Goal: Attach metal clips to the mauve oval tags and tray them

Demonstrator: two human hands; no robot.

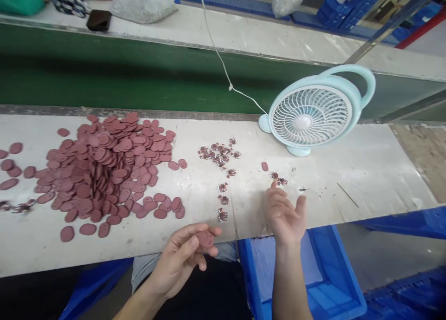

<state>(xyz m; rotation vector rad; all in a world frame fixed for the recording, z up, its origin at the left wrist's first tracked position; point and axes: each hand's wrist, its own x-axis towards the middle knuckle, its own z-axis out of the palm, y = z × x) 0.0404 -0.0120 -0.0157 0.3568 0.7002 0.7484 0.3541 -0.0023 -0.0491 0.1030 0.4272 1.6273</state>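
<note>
My left hand (181,255) holds a dark red oval disc (205,239) between thumb and fingers, just in front of the table's near edge. My right hand (284,213) is over the table with its fingers spread, the index fingertip beside two small brown-and-white pieces (279,179). A single red disc (265,166) lies just beyond them. Between the hands, small patterned pieces (223,215) form a loose column leading up to a cluster (219,153). A large heap of red oval discs (104,166) covers the left part of the table.
A light blue fan (310,113) stands at the table's back right, its white cord (223,64) running upward. Below the near edge is a blue bin (334,273). A thin stick (347,194) lies at right. Plastic bags (144,2) rest on the far ledge (237,29).
</note>
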